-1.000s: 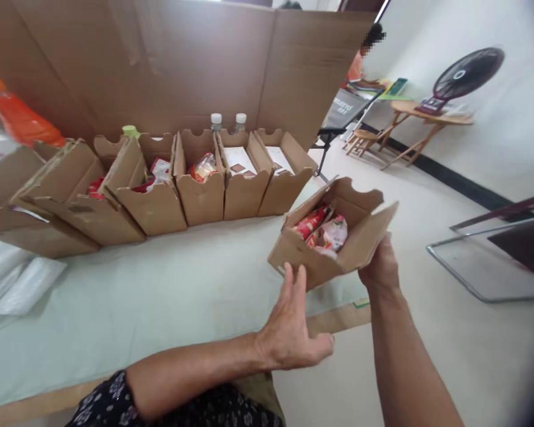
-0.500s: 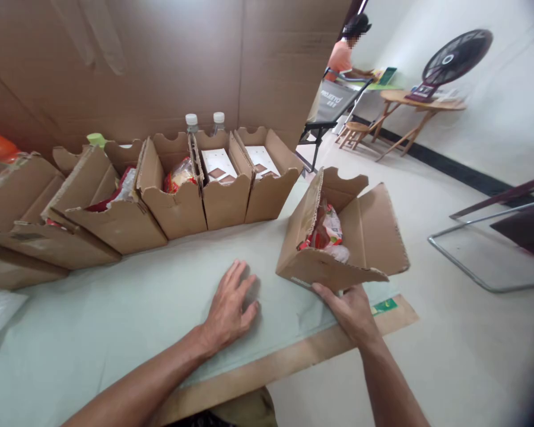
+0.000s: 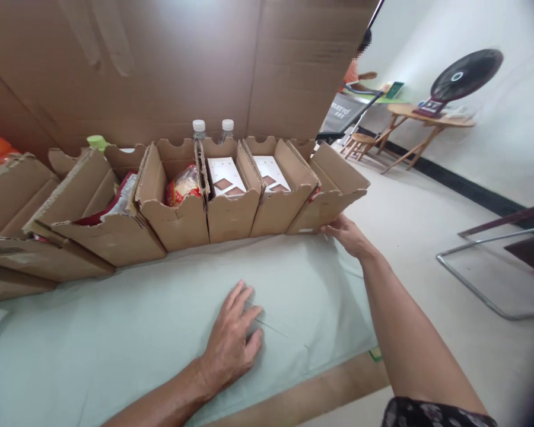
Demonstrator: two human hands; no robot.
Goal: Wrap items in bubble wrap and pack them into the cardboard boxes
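A row of open cardboard boxes [image 3: 231, 207] stands along the back of a table covered in pale green cloth [image 3: 115, 332]. The rightmost box [image 3: 333, 190] leans against its neighbour, a bit of red packet showing inside. My right hand [image 3: 349, 235] reaches out to that box's lower front corner, fingers stretched and touching the cardboard. My left hand [image 3: 231, 341] lies flat on the cloth near the front, fingers spread, holding nothing. Other boxes hold snack packets [image 3: 182, 185] and white cards [image 3: 225, 177].
A tall cardboard sheet [image 3: 182, 65] stands behind the boxes, with two bottle caps [image 3: 199, 126] in front of it. Right of the table is bare floor with a metal frame [image 3: 485, 279], a fan [image 3: 465, 74], a wooden table [image 3: 422, 115] and a person [image 3: 353, 68] far off.
My right hand has carried the box with packets from the table's front right corner and set it at the right end of the row. My left hand stayed flat on the cloth.
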